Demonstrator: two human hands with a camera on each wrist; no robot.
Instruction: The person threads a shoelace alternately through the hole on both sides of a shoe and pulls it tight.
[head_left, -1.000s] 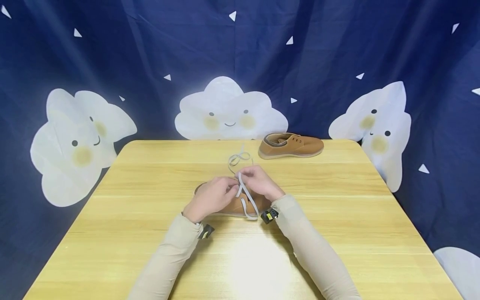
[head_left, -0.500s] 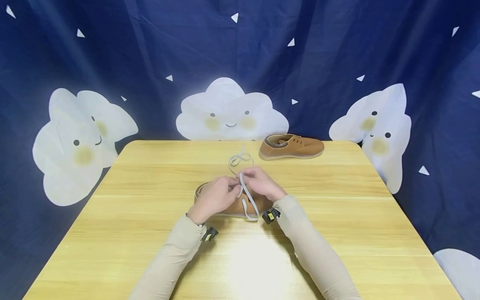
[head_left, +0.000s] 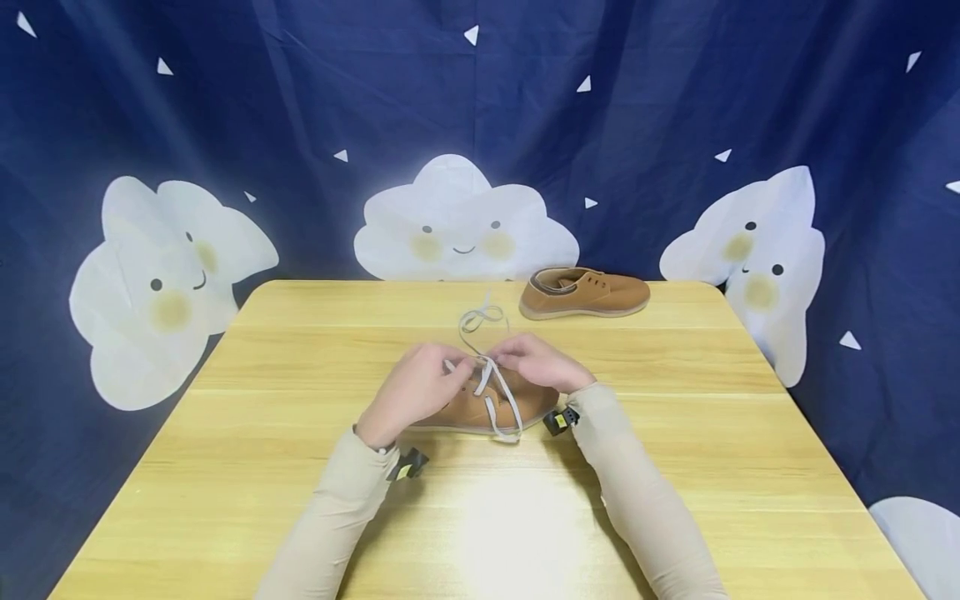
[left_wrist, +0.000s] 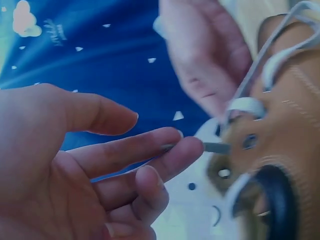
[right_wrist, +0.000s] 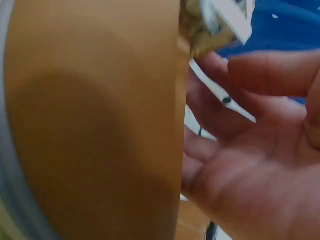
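Note:
A brown leather shoe (head_left: 459,411) lies on its sole mid-table, toe to the right, with a grey-white shoelace (head_left: 510,397) trailing over its near side. The left hand (head_left: 412,387) is over the heel end. In the left wrist view its index and middle fingers pinch a thin piece of lace (left_wrist: 217,147) that leads to an eyelet flap; the thumb stands apart. At the far side of the shoe, the right hand (head_left: 540,362) has its fingertips right by the lacing. Its fingers are loosely bent in the right wrist view, partly hidden behind the shoe's brown side (right_wrist: 95,125).
A second brown shoe (head_left: 585,296) without laces stands at the table's back edge. Beyond the near shoe, a looped lace end (head_left: 480,317) lies on the wooden table (head_left: 262,467). A blue curtain (head_left: 300,75) with cloud prints hangs behind.
The two hands have drawn apart, the left slightly left and the right to the right. More of the lacing and toe now shows. The lace over the near side has shifted slightly.

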